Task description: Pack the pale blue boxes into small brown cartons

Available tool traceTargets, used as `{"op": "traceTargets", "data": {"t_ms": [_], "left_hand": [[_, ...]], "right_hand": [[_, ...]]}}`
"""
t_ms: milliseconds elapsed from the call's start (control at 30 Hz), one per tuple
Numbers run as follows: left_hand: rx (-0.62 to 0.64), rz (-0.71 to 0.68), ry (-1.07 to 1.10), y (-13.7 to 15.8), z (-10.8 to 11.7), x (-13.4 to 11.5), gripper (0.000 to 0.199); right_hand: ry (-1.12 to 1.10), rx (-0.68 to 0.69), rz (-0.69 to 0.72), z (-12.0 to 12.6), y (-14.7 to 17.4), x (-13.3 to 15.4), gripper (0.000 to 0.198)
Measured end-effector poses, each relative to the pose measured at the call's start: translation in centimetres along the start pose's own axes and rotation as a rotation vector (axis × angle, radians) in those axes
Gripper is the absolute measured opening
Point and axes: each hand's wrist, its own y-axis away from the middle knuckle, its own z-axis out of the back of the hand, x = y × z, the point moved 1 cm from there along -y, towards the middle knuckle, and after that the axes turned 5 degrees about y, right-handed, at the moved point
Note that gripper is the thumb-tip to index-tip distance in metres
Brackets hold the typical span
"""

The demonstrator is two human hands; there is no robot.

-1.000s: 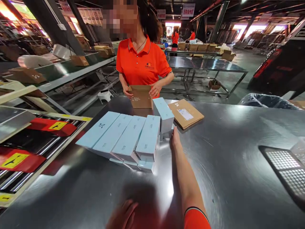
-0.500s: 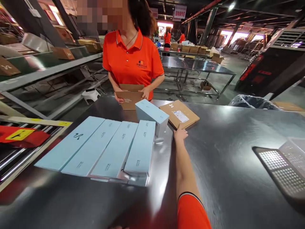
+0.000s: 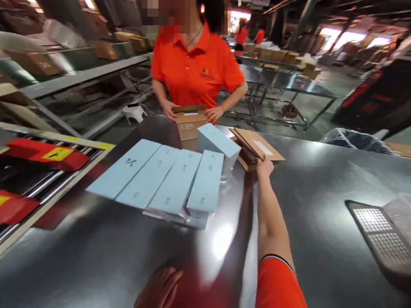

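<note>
Lifted now at its near edge, the flat cardboard mailer tilts up off the steel table – half a second back it lay flat with the right hand just touching it. Nearest, the left hand rests low on the table, fingers loosely spread, holding nothing. Further out, the right hand's fingers are closed on the mailer's near corner, beside the pale blue boxes. Beyond – a co-worker's hands hold a small open carton
</note>
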Motion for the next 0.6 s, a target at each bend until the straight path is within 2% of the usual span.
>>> {"op": "traceTargets", "data": {"t_ms": [167, 267, 467, 600], "left_hand": [[-0.042, -0.022, 0.024, -1.4, 2.0, -1.6, 0.033], [-0.099, -0.064, 0.013, -1.7, 2.2, -2.0, 0.032], [-0.131, -0.025, 0.055, -1.1, 0.8, -1.5, 0.032], [-0.207, -0.071, 0.054, -1.2, 0.3, -0.9, 0.03]], "right_hand": [[0.078, 0.028, 0.043, -1.2, 2.3, -0.5, 0.045], [0.146, 0.009, 0.047, -1.0, 3.0, -0.7, 0.044], [0.244, -0.052, 0.05, 2.6, 4.0, -2.9, 0.044], [0.281, -0.089, 0.13, 5.6, 6.7, -5.8, 0.044]]}}
